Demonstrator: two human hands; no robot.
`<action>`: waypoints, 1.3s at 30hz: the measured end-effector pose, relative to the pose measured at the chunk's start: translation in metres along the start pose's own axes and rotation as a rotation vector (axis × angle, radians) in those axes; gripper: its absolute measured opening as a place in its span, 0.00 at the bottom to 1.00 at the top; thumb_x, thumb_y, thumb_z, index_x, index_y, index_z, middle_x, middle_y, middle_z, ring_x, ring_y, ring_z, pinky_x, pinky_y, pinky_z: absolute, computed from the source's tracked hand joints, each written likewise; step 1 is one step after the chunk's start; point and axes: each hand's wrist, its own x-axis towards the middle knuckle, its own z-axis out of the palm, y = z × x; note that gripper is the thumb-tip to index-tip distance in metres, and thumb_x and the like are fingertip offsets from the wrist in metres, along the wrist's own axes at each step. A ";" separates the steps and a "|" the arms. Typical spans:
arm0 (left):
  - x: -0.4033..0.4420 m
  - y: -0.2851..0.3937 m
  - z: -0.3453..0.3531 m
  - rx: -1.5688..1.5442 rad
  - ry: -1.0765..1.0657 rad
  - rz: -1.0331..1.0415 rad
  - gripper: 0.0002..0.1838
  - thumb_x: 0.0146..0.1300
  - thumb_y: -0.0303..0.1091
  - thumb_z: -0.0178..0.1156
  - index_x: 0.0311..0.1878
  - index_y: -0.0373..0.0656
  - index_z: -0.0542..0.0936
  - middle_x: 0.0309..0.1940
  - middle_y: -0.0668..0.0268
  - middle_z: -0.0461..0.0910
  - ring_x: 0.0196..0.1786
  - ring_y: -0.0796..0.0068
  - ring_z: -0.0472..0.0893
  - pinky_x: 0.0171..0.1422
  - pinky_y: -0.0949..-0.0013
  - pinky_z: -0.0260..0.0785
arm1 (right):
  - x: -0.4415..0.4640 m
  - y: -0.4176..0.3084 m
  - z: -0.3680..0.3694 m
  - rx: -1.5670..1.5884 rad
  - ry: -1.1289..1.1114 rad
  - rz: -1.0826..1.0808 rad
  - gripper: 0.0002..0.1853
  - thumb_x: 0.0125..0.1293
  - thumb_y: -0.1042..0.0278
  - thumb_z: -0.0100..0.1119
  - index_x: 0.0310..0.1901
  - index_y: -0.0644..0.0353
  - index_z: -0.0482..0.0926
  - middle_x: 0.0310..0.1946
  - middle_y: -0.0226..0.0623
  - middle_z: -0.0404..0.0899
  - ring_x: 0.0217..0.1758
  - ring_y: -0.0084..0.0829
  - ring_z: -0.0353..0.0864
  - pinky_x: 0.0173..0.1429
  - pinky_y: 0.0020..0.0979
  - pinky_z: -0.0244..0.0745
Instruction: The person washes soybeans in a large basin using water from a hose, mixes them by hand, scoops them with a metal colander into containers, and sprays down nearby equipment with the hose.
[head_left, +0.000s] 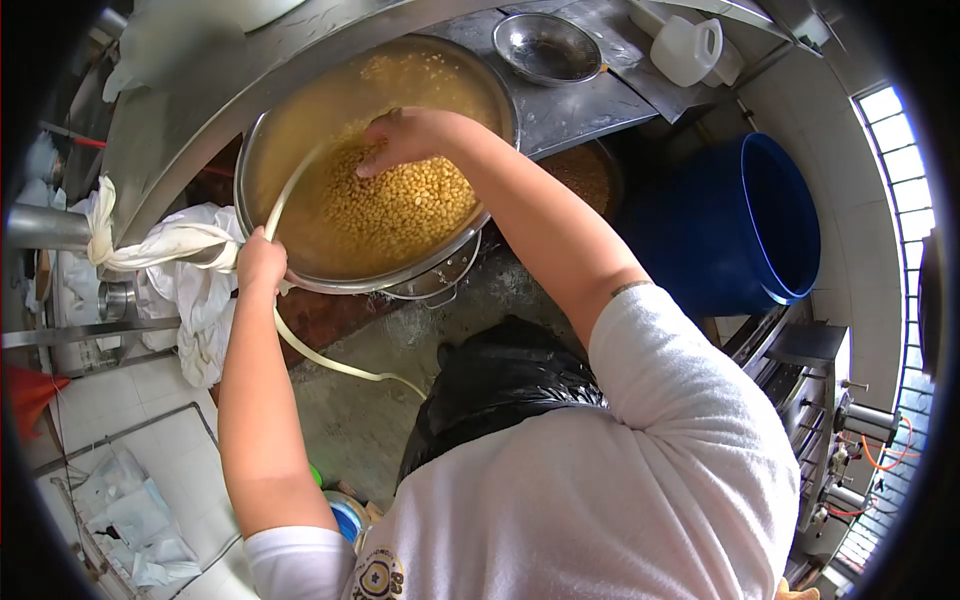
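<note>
The left hand (262,263) is gripping a pale hose (290,190); yellow beans (415,195) are lying in the metal basin (350,287) at that hand's 2 o'clock, and at 6 o'clock from the nearer, loosely spread right hand (397,138).

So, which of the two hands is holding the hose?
The left hand, which is closed around the hose beside the rim of the basin. The right hand is not on the hose; it is over the beans.
</note>
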 end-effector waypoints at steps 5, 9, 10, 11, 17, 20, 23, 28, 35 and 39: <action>0.010 -0.010 0.006 0.006 0.001 0.027 0.23 0.68 0.33 0.50 0.66 0.44 0.75 0.41 0.47 0.87 0.31 0.46 0.87 0.24 0.51 0.78 | -0.070 -0.003 0.015 -0.091 0.248 -0.051 0.49 0.50 0.32 0.77 0.71 0.52 0.78 0.71 0.57 0.74 0.71 0.55 0.75 0.75 0.44 0.71; 0.019 -0.016 0.013 -0.018 0.012 0.024 0.28 0.66 0.31 0.49 0.70 0.41 0.74 0.41 0.46 0.86 0.27 0.47 0.86 0.19 0.53 0.76 | -0.090 -0.021 0.041 -0.234 0.006 0.083 0.50 0.53 0.36 0.77 0.79 0.31 0.67 0.79 0.52 0.62 0.73 0.61 0.70 0.76 0.53 0.68; 0.022 -0.020 0.016 -0.015 0.044 0.049 0.26 0.66 0.31 0.49 0.68 0.40 0.75 0.40 0.46 0.86 0.25 0.47 0.85 0.18 0.54 0.76 | -0.091 -0.025 0.046 -0.281 -0.014 0.099 0.48 0.54 0.37 0.76 0.78 0.32 0.70 0.78 0.50 0.63 0.74 0.59 0.69 0.76 0.54 0.67; 0.025 -0.024 0.020 -0.012 0.077 0.072 0.25 0.66 0.30 0.49 0.66 0.40 0.76 0.39 0.46 0.85 0.23 0.47 0.84 0.17 0.55 0.75 | -0.092 -0.028 0.050 -0.327 -0.036 0.114 0.45 0.55 0.39 0.76 0.76 0.33 0.72 0.78 0.49 0.63 0.76 0.56 0.68 0.76 0.56 0.66; 0.027 -0.023 0.019 0.048 0.007 0.099 0.19 0.68 0.29 0.46 0.59 0.38 0.77 0.37 0.49 0.84 0.20 0.51 0.82 0.15 0.57 0.73 | -0.105 -0.007 0.068 -0.180 0.332 0.006 0.40 0.58 0.43 0.74 0.74 0.40 0.75 0.73 0.48 0.69 0.72 0.55 0.71 0.71 0.56 0.68; 0.025 -0.023 0.018 0.002 0.010 0.075 0.20 0.68 0.29 0.45 0.60 0.39 0.77 0.36 0.50 0.84 0.20 0.52 0.82 0.14 0.57 0.72 | -0.111 0.017 0.074 -0.069 0.623 -0.062 0.34 0.61 0.48 0.72 0.67 0.51 0.79 0.67 0.52 0.73 0.67 0.55 0.74 0.69 0.52 0.72; 0.031 -0.029 0.020 -0.054 -0.004 0.067 0.17 0.72 0.32 0.47 0.58 0.39 0.78 0.33 0.51 0.83 0.20 0.52 0.82 0.15 0.58 0.73 | -0.109 0.048 0.074 0.033 0.915 -0.116 0.26 0.62 0.55 0.71 0.59 0.58 0.81 0.63 0.51 0.74 0.65 0.55 0.74 0.67 0.51 0.73; 0.019 -0.018 0.016 -0.004 0.049 0.070 0.16 0.74 0.34 0.48 0.58 0.39 0.79 0.32 0.50 0.83 0.20 0.52 0.82 0.15 0.57 0.73 | -0.091 0.131 0.032 -0.038 1.386 0.000 0.30 0.56 0.64 0.76 0.60 0.62 0.77 0.61 0.58 0.74 0.63 0.61 0.75 0.67 0.52 0.75; 0.015 -0.013 0.015 -0.030 0.051 0.018 0.20 0.70 0.32 0.48 0.62 0.41 0.78 0.30 0.51 0.84 0.20 0.52 0.81 0.17 0.56 0.72 | -0.051 0.295 -0.036 0.863 1.279 0.936 0.36 0.62 0.52 0.77 0.63 0.69 0.75 0.64 0.61 0.77 0.64 0.56 0.80 0.66 0.50 0.79; 0.012 -0.007 0.010 -0.080 0.016 -0.048 0.20 0.70 0.32 0.49 0.63 0.43 0.78 0.30 0.53 0.84 0.21 0.53 0.82 0.18 0.55 0.71 | -0.032 0.379 -0.031 1.124 1.045 0.685 0.33 0.65 0.55 0.75 0.65 0.65 0.73 0.57 0.52 0.80 0.60 0.51 0.82 0.58 0.50 0.84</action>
